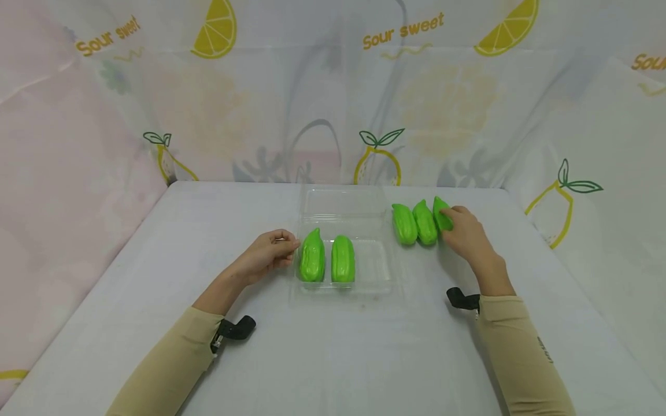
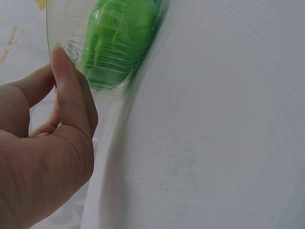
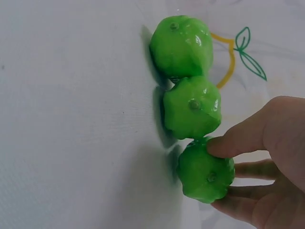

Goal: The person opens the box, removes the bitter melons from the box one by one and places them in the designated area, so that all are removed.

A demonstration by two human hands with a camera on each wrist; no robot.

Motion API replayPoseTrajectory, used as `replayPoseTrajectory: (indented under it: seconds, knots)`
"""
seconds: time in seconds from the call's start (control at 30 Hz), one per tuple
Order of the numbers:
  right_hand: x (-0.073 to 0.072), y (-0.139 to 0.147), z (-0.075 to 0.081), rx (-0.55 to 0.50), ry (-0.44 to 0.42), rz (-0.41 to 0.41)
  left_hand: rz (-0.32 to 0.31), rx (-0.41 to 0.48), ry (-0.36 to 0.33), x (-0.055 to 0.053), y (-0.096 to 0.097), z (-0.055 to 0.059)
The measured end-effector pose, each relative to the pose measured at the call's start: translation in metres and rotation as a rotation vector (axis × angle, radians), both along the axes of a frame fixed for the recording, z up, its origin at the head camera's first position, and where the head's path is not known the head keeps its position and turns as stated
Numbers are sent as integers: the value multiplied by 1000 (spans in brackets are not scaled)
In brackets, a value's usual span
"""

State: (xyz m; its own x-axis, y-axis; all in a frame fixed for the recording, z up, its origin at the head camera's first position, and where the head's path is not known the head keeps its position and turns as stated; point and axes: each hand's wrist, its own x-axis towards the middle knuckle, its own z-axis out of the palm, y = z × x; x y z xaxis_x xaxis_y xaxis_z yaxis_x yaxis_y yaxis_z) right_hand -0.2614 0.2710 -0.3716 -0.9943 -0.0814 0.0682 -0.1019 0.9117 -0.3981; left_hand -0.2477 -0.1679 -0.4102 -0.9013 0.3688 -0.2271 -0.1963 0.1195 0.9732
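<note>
My left hand point(image 1: 269, 254) pinches the left rim of a clear plastic clamshell box point(image 1: 374, 263) between thumb and fingers. Two glossy green ribbed gourds, a left one point(image 1: 312, 257) and a right one point(image 1: 343, 260), lie side by side in the box's tray. Through the clear wall one gourd point(image 2: 119, 38) shows close to my left fingers. To the right of the box, my right hand point(image 1: 468, 234) grips the rightmost gourd point(image 3: 205, 171) of a row of three, thumb on one side and fingers on the other. Its neighbours are a middle gourd point(image 3: 193, 107) and a left gourd point(image 3: 182, 47).
The box's clear lid point(image 1: 343, 202) lies folded back behind its tray. A white cloth point(image 1: 364, 358) covers the table, and a printed curtain point(image 1: 260, 104) hangs behind it. Black wrist mounts point(image 1: 236, 328) sit at both sleeve cuffs.
</note>
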Motion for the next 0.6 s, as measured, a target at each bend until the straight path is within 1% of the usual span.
replayPoseTrajectory:
  seconds: [0.1, 0.27, 0.6]
  knots:
    - [0, 0, -1, -5, -27, 4, 1, -3, -1, 0, 0, 0]
    - [-1, 1, -3, -6, -41, 8, 2, -2, 3, 0, 0, 0]
    - [0, 3, 2, 3, -68, 10, -5, 7, 5, -1, -1, -2]
